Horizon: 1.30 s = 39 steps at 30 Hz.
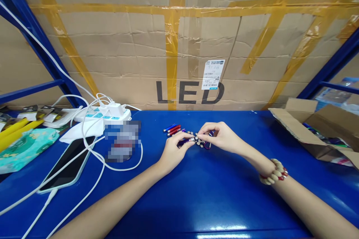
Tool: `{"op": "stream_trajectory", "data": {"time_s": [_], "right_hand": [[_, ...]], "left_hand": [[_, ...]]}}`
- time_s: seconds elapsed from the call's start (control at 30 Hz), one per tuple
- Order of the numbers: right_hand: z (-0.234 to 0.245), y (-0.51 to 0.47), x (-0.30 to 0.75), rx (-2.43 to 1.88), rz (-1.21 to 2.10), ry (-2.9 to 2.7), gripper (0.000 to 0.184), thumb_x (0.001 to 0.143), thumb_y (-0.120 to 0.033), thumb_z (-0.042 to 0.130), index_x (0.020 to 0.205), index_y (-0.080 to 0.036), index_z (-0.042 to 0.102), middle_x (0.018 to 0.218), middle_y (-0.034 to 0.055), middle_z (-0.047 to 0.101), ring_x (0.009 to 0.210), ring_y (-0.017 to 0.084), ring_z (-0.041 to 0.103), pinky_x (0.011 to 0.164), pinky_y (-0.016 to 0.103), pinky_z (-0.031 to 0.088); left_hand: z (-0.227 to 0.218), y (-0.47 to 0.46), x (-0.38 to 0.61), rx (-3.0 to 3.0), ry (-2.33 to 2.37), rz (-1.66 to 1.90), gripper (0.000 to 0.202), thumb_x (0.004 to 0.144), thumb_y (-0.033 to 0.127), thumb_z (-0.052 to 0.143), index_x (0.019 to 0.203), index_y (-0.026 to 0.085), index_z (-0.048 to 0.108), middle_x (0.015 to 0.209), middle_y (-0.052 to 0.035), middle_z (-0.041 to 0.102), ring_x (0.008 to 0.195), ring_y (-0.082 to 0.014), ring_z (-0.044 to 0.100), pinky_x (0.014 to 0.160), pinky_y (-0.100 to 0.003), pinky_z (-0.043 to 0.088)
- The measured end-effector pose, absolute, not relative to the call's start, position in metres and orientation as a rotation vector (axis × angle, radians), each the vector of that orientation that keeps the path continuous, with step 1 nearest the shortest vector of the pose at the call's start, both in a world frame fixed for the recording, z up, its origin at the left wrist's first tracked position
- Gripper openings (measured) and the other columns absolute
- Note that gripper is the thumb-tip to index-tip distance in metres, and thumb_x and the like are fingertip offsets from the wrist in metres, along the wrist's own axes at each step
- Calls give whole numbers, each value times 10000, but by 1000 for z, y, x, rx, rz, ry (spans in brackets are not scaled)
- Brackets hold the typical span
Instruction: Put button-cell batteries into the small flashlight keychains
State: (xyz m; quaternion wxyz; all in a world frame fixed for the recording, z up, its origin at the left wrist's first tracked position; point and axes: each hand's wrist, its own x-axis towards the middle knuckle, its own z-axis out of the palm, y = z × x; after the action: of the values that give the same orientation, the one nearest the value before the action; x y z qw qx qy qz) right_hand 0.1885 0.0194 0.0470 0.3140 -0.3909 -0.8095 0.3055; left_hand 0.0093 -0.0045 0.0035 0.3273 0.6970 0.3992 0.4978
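holding small torch (188, 140) in left hand (172, 153), right hand (221, 139) pinching its tip above button cells (193, 133); likely loading cells, alignment matters.

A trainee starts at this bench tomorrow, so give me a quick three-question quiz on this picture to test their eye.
1. True or false: the left hand and the right hand both grip the same silver-tipped tube.
2. Which wrist wears the beaded bracelet? A: left. B: right. C: neither.
3. Fill in: the cardboard behind the blue table has the big letters ___ printed on it.
Key: 1 true; 2 B; 3 LED.
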Motion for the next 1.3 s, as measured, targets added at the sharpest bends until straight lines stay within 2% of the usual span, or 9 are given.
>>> {"op": "stream_trajectory", "data": {"time_s": [0.3,0.53,0.63,0.9,1.07,1.3], "right_hand": [[54,17,193,-1006,839,-2178,247,752,-393,608,743,-153,669,744,35,636,548,101,568,504,221,433],[49,21,194,-1003,1036,-2142,262,728,-399,630,736,-139,665,723,32,626,547,97,550,510,219,448],[48,19,191,-1015,1107,-2108,280,723,-412,630,704,-133,648,670,22,600,539,93,518,510,225,428],[46,18,187,-1039,1359,-2005,354,661,-475,656,619,-126,617,548,-13,516,513,79,428,484,218,344],[43,19,186,-1053,1373,-1969,328,624,-441,692,599,-123,615,542,-21,513,513,72,411,492,213,329],[42,14,182,-1150,1300,-1960,339,599,-453,698,593,-123,619,508,-32,492,467,59,359,439,214,252]], "left_hand": [[5,-7,10,1910,1101,1348,99,754,162,601,832,184,657,884,-34,690,906,-198,606,884,-357,427],[3,-7,10,1910,1032,1356,74,749,129,590,802,170,622,838,-20,675,789,-158,614,732,-269,477],[3,-7,11,1922,1022,1314,58,750,135,579,792,166,606,838,-20,665,775,-153,609,651,-233,475],[4,-12,9,1970,946,1240,56,794,184,529,813,164,578,813,-18,645,740,-142,588,657,-226,461],[0,-13,6,2043,935,1203,88,822,224,498,821,162,560,774,-11,625,646,-114,560,558,-188,428],[-4,-12,4,2142,963,1193,88,825,177,471,808,171,557,808,-22,630,691,-131,574,637,-215,451]]}}
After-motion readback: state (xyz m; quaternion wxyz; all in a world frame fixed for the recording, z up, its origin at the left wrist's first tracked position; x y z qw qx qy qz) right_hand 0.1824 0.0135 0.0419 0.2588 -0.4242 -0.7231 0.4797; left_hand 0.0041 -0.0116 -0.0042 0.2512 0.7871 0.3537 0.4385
